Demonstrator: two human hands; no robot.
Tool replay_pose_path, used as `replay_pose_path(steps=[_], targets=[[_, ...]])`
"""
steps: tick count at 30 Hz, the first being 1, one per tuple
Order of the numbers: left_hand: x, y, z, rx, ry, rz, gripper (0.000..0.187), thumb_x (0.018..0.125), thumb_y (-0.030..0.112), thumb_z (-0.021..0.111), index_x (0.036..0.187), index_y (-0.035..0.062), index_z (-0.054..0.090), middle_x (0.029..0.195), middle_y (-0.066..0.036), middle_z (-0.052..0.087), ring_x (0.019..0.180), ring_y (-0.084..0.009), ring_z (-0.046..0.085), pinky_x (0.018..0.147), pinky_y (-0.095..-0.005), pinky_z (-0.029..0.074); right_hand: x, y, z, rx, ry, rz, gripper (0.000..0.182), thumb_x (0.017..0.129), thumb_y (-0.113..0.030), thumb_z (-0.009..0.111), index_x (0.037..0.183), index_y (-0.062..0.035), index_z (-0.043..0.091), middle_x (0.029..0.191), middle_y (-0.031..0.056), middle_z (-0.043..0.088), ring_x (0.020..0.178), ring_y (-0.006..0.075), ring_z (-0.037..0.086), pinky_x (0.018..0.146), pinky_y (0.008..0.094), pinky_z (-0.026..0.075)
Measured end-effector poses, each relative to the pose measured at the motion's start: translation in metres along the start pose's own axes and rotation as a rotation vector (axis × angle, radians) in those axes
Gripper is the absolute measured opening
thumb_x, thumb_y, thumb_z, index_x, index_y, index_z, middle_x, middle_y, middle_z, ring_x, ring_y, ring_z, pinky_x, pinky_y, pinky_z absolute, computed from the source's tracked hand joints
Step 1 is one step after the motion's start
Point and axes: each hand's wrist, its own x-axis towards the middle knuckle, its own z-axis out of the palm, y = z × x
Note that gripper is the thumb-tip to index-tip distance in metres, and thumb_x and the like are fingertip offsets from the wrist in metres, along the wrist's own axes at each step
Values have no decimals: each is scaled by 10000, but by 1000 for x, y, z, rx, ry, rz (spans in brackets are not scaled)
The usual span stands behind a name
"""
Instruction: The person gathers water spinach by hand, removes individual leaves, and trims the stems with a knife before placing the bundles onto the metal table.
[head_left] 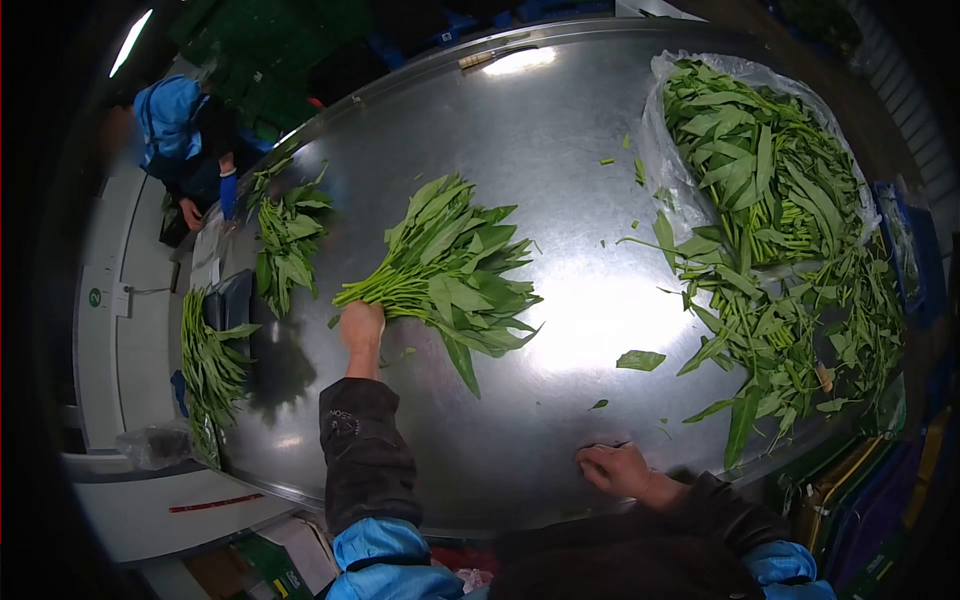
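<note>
My left hand [362,326] is closed around the stems of a bunch of water spinach [455,265], just above the steel table. The leaves fan out to the right and away from me. Close to the table's front edge is my right hand [615,470], its fingers curled in; what it holds, if anything, is hidden. A loose leaf [640,360] lies beyond that hand. To the right, a large heap of water spinach [770,190] spills from a clear plastic bag [657,130] onto the table.
Smaller bunches [290,240] lie at the table's left end, with another bunch [212,365] beside a dark device [235,300]. A wooden-handled tool [480,60] rests near the far edge. Another person [180,130] in blue sleeves stands at the far left. Crates [850,490] stand at lower right.
</note>
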Motion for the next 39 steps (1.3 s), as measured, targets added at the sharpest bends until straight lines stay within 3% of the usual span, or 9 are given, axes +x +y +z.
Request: replay_pose_path(steps=[5, 11, 20, 27, 29, 39], targets=[[5, 9, -5, 215, -137, 11, 316, 796, 206, 507, 959, 2, 685, 1031, -218, 657, 989, -383, 619, 824, -445, 488, 1, -2, -2, -20, -8, 5, 137, 785, -133, 654, 918, -155, 630, 771, 1, 634, 608, 216, 622, 510, 336, 484], [15, 9, 2, 181, -184, -46, 324, 806, 203, 519, 1007, 3, 675, 1078, -225, 643, 1035, -367, 608, 848, -427, 488, -1, 0, 1, -8, 3, 19, 122, 792, -140, 655, 912, -152, 637, 773, 2, 642, 600, 213, 622, 513, 332, 489], [3, 9, -4, 210, -55, 24, 355, 797, 265, 549, 1004, 3, 671, 1058, -223, 649, 1001, -379, 619, 843, -444, 490, 2, -4, -5, 13, 19, 4, 114, 799, -137, 646, 912, -146, 641, 776, 6, 644, 602, 229, 622, 517, 341, 493], [19, -5, 2, 298, -113, 121, 316, 782, 222, 541, 970, 12, 683, 1025, -227, 657, 969, -385, 627, 812, -443, 500, 0, -2, -3, 2, 16, 0, 120, 798, -146, 649, 918, -143, 645, 772, 10, 643, 596, 233, 620, 503, 342, 490], [26, -5, 2, 262, -174, 19, 306, 780, 197, 532, 965, 7, 684, 1031, -234, 652, 981, -391, 622, 814, -449, 496, 0, -1, -2, 3, 5, 14, 126, 799, -153, 651, 925, -143, 650, 781, 8, 647, 599, 232, 622, 507, 344, 495], [24, -18, 18, 125, -88, -24, 290, 788, 154, 516, 960, -15, 678, 1009, -253, 644, 964, -402, 615, 801, -463, 485, 0, -1, -1, -8, -23, 34, 107, 812, -166, 643, 916, -144, 653, 810, 2, 660, 618, 226, 633, 513, 341, 503]])
